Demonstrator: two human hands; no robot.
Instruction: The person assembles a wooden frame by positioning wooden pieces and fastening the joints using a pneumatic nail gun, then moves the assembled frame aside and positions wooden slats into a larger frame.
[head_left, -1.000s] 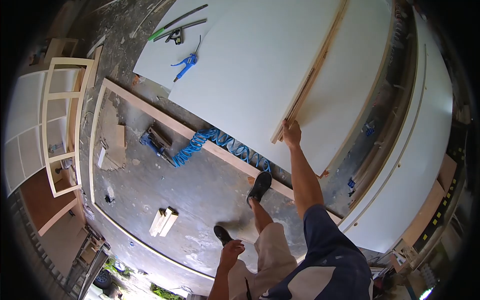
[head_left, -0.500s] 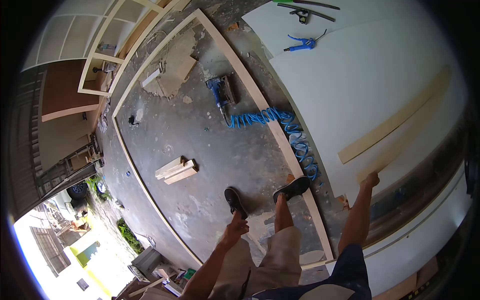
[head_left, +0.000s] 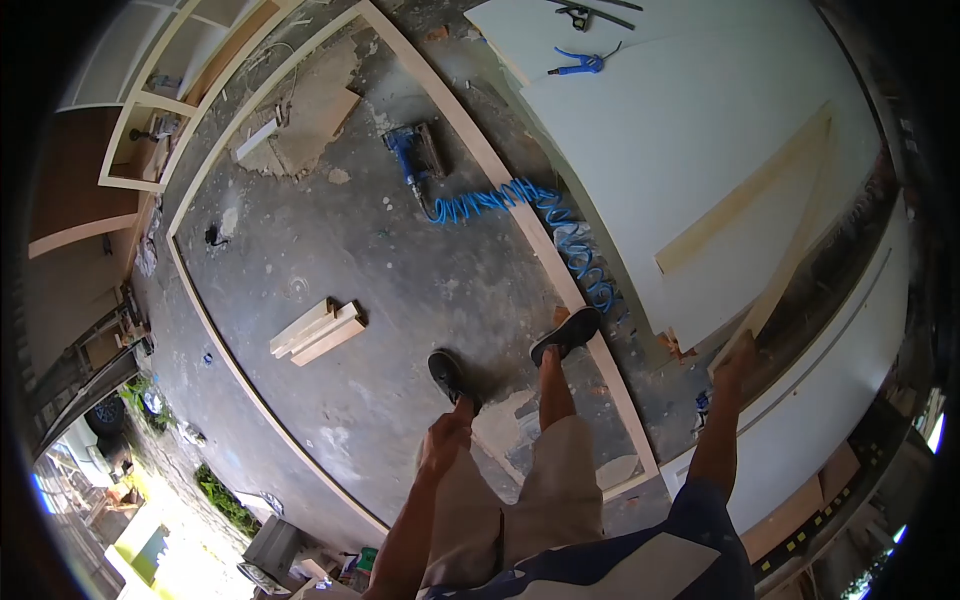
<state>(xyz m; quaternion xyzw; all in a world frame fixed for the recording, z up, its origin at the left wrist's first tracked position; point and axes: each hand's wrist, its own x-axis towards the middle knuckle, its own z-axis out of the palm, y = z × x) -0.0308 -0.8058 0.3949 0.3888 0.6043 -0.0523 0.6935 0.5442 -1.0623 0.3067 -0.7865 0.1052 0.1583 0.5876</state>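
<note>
My right hand is closed around the near end of a long, thin wooden strip. The strip runs away toward the far right, partly over the edge of a large white sheet; its far end is blurred. Beside it, a second wooden strip lies on the sheet. My left hand hangs in front of my left thigh above the floor, fingers loosely bent, with nothing seen in it.
A long wooden frame lies on the concrete around my feet. Inside it are a blue nail gun with a coiled blue hose and several short wood pieces. A blue air blow gun rests on the sheet.
My right hand has swung the held strip outward, away from the strip on the sheet, and it looks turned more on edge. My left hand has moved slightly left. The camera view has shifted.
</note>
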